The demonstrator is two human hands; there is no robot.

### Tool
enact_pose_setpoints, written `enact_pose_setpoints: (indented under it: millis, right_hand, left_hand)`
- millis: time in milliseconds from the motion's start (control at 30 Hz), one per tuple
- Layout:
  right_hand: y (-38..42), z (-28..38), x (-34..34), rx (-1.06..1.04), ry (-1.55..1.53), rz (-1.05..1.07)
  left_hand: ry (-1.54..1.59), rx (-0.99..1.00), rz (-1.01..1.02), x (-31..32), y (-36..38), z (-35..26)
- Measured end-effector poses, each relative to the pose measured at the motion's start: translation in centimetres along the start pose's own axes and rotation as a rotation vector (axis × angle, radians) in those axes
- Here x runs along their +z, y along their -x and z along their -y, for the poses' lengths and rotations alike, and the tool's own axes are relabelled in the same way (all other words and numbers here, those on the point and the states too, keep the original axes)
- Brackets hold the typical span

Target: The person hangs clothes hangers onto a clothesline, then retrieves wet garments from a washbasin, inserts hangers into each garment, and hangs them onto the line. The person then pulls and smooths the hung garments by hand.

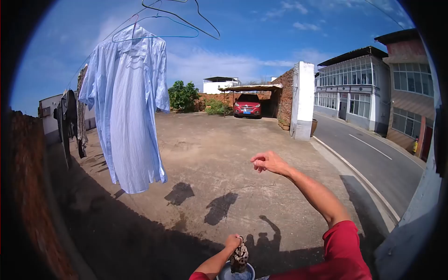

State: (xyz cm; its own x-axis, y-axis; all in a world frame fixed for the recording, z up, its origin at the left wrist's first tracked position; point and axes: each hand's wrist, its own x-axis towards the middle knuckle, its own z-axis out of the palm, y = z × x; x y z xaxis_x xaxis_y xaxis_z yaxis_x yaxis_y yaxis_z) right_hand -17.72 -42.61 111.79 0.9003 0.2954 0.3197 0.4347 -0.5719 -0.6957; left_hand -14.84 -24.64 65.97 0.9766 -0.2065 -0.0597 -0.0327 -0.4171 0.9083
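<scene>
Concrete yard (219,154): broad, sunlit ground carrying the shadows of hanging garments and of the person's arms. Road (368,154): runs along the right side of the yard, bordered by multi-storey buildings (368,88). Red car (247,105): parked at the far end under a flat canopy, beside a white pillar (303,100). Striped shirt (128,107): pale blue, hung from a blue hanger (156,30) on an overhead line at upper left; long axis vertical, collar up, hem down, sleeves drooping at the sides; darker garments hang behind it along the same line. Empty wire hanger (186,14): just right of the shirt's hanger, tilted. Right hand (268,162): raised at mid-frame on an extended bare arm with a red sleeve at the shoulder, reaching out to the left; fingers curled loosely together, holding nothing visible. Basin (235,273): pale, round, at the bottom edge directly below the person, only its rim showing. Patterned cloth (240,258): dark-and-light printed wet bundle, long axis vertical, top end gathered in the grip, lower end hanging into the basin. Left hand (232,241): low at bottom centre, closed around the top of the patterned cloth, forearm angled up from the lower left.
</scene>
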Motion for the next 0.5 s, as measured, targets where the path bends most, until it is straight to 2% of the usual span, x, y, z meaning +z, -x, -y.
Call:
enact_pose_setpoints:
  millis: [100, 167, 267, 500]
  right_hand:
    - [-3.3, 10.2, -1.9, -0.14, 0.093, -0.068]
    - [-5.7, 13.7, -1.7, -0.198, 0.134, -0.109]
    - [-9.9, 15.9, -0.6, -0.249, 0.214, -0.147]
    - [-19.2, 20.5, -0.5, -0.178, -0.087, -0.294]
  left_hand:
    - [-0.023, 0.022, -0.04, -1.2, 0.4, 0.1]
    - [0.017, 0.036, -0.082, -1.4, -0.5, 0.9]
    - [0.049, -0.001, -0.023, -2.5, -1.7, 1.9]
    - [0.122, 0.056, 0.015, -6.1, -1.8, 1.2]
